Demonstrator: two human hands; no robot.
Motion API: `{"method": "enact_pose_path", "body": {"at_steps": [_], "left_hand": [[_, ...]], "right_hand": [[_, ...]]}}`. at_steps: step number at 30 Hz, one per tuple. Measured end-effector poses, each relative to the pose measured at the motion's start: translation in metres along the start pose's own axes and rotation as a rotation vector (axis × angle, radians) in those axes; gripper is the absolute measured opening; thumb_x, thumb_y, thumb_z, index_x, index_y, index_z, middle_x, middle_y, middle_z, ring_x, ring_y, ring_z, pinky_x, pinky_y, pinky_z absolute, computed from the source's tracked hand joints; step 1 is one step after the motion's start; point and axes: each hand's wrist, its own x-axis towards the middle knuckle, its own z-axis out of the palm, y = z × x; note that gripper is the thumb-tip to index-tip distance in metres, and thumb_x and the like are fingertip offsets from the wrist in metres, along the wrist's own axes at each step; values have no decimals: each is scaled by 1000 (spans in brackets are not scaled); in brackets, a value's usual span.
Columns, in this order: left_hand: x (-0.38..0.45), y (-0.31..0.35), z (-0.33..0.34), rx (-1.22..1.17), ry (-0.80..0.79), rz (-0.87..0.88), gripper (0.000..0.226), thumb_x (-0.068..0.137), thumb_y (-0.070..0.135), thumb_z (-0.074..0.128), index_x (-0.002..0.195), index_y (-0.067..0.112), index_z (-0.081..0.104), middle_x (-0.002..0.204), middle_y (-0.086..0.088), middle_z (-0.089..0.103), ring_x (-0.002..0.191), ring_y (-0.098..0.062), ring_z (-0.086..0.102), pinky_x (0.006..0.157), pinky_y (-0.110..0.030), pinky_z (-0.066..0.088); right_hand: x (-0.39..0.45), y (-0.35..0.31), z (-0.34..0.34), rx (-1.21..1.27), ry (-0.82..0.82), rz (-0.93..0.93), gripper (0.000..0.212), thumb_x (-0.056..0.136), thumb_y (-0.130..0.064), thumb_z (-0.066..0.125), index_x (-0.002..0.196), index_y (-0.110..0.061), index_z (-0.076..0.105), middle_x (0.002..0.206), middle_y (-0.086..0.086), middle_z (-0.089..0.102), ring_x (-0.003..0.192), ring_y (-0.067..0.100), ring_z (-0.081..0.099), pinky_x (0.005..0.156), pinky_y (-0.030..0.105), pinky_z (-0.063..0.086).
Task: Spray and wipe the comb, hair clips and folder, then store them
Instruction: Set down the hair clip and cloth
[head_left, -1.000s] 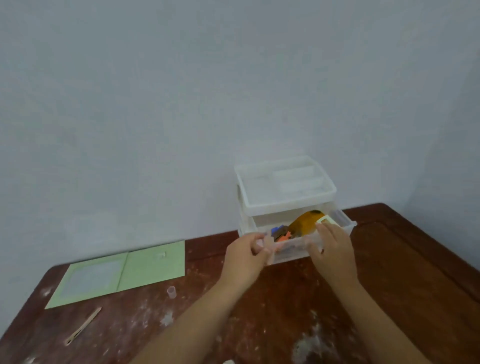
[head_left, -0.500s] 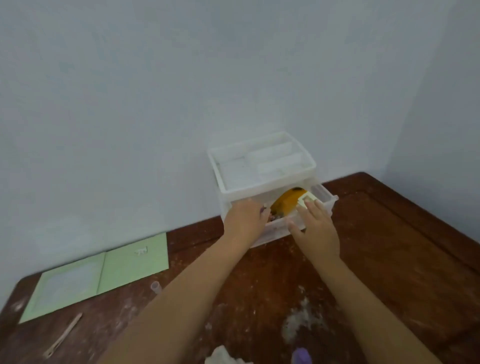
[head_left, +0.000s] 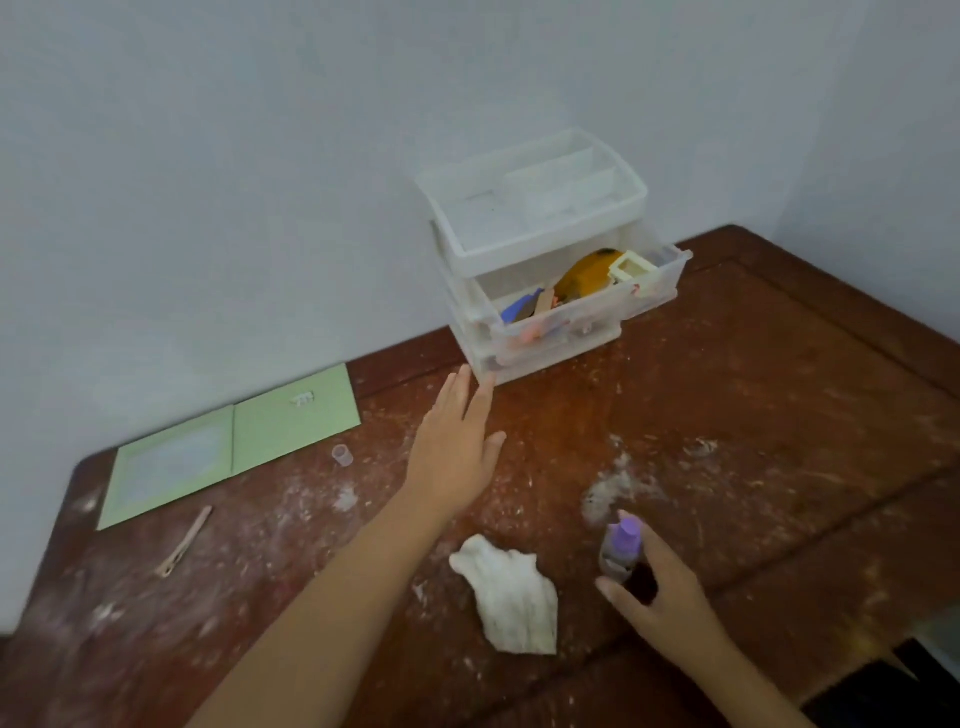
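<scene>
- My right hand (head_left: 657, 587) is low near the front edge of the table (head_left: 779, 415), its fingers curled loosely about the small spray bottle (head_left: 620, 550) with the purple cap. The thumb sits on one side and the fingertips on the far side; I cannot tell whether the grip has closed or is only about to.
- My left hand (head_left: 457, 452) is flat and spread wide, holding nothing, fingers pointing toward the back edge. The fingertips end just short of the clear drawer unit (head_left: 540, 249) in the back corner.
- The drawer (head_left: 587, 306) stands pulled out, with an orange thing, a blue thing and other small items inside. I judge those to be pieces already put away.
- The white cloth (head_left: 511, 597) lies crumpled between my two forearms, just beside the bottle and closer to my left hand than anything else I need.
- The green folder (head_left: 234, 447) lies open against the back edge, well off to the left of my left hand, its long axis running along the wall.
- A slim beige hair clip (head_left: 184, 543) lies nearer the left edge, slanting front to back. A tiny clear cap (head_left: 343, 455) stands just beside the folder.
- What the next move turns on: both pieces lie on the left, so my left hand is the nearer one to fetch them, while my right brings the spray.
</scene>
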Motion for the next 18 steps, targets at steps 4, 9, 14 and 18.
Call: {"method": "enact_pose_path", "body": {"at_steps": [4, 9, 14, 18], "left_hand": [[-56, -34, 22, -46, -92, -165, 57, 96, 34, 32, 146, 20, 7, 156, -3, 7, 144, -19, 8, 116, -32, 15], [-126, -112, 28, -72, -83, -441, 52, 96, 34, 35, 143, 16, 21, 152, -4, 22, 141, -19, 18, 115, -31, 19], [-170, -202, 15, -59, 29, -673, 43, 93, 24, 44, 130, 3, 43, 135, -17, 45, 126, -32, 40, 104, -40, 35], [-178, -258, 5, 1, 48, -781, 42, 91, 19, 47, 124, -7, 44, 124, -25, 51, 113, -41, 45, 95, -46, 38]], "right_hand": [[4, -26, 23, -33, 278, -86, 32, 76, -14, 69, 105, -7, 59, 86, -8, 60, 86, 10, 59, 70, 1, 35], [15, -89, 84, -22, 128, -291, 28, 75, -28, 64, 100, -24, 52, 90, -19, 53, 84, -5, 51, 76, 4, 36], [28, -119, 171, -6, -72, -220, 34, 80, -10, 66, 105, -26, 48, 86, -24, 49, 76, -9, 52, 69, 9, 35], [31, -135, 215, 23, -140, -119, 69, 83, -13, 64, 129, -34, 17, 96, -16, 57, 83, 1, 58, 72, 10, 46]]}}
